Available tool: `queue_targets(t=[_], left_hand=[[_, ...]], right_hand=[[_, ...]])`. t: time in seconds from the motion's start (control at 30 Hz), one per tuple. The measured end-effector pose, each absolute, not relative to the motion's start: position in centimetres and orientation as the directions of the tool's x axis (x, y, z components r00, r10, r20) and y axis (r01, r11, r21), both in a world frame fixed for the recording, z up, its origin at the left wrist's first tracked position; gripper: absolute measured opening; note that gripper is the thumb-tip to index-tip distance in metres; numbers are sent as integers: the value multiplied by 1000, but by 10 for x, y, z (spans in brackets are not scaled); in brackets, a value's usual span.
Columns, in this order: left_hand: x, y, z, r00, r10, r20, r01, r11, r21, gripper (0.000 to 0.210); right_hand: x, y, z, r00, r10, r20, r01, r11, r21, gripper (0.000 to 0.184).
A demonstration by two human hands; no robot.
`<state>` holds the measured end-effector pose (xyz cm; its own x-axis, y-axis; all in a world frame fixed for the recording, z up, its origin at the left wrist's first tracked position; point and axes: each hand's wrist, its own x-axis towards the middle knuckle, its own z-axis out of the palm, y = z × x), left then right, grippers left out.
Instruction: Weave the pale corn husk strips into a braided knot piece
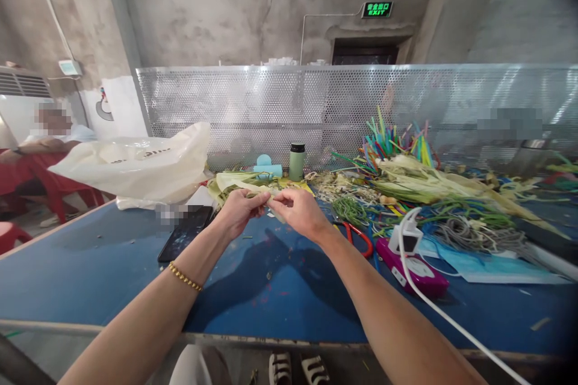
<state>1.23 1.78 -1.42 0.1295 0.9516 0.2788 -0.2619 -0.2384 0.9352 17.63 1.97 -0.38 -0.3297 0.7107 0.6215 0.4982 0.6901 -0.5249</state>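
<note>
My left hand and my right hand meet above the blue table. Thumbs and fingers of both are pinched on a pale corn husk strip, which is partly covered by the fingertips. Just behind my left hand lies a bundle of green-white corn husks. Red-handled scissors rest to the right of my right hand, their blades hidden. A dark tablet or phone lies left of my left hand.
A white plastic bag stands at the left. Behind are a green bottle and a perforated metal screen. On the right are more husks, a purple power strip with a white cable, and a blue mask. A person sits far left.
</note>
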Motion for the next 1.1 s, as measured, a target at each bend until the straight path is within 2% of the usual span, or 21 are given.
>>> queue_targets(t=[0.23, 0.6, 0.67, 0.73, 0.8, 0.83, 0.93, 1.0, 1.1], left_hand=[[14, 20, -15, 111, 936, 333, -270, -294, 917, 37], [12, 20, -12, -2, 932, 362, -376, -336, 864, 36], [11, 20, -11, 18, 928, 373, -389, -337, 857, 36], [10, 21, -11, 55, 921, 385, -391, -335, 857, 33], [10, 21, -11, 106, 913, 394, -372, -331, 867, 31], [10, 20, -12, 130, 909, 397, -352, -332, 875, 31], [12, 18, -13, 174, 897, 406, -272, -352, 895, 31], [13, 16, -12, 198, 886, 420, -240, -372, 897, 33], [13, 13, -10, 242, 869, 431, -256, -371, 893, 38]], right_hand=[[174, 24, -9, -292, 716, 634, 465, 686, -560, 23], [174, 16, -3, -356, 730, 583, 540, 670, -510, 24], [177, 14, 2, -353, 696, 626, 526, 700, -482, 30], [181, 11, 7, -263, 657, 706, 517, 714, -472, 33], [185, 10, 11, -132, 667, 733, 489, 687, -538, 27], [186, 10, 12, -114, 719, 685, 450, 652, -610, 25], [186, 10, 10, -231, 858, 459, 266, 509, -819, 22], [184, 10, 8, -294, 866, 405, 161, 462, -872, 20], [181, 8, 9, -299, 850, 433, 77, 474, -877, 20]])
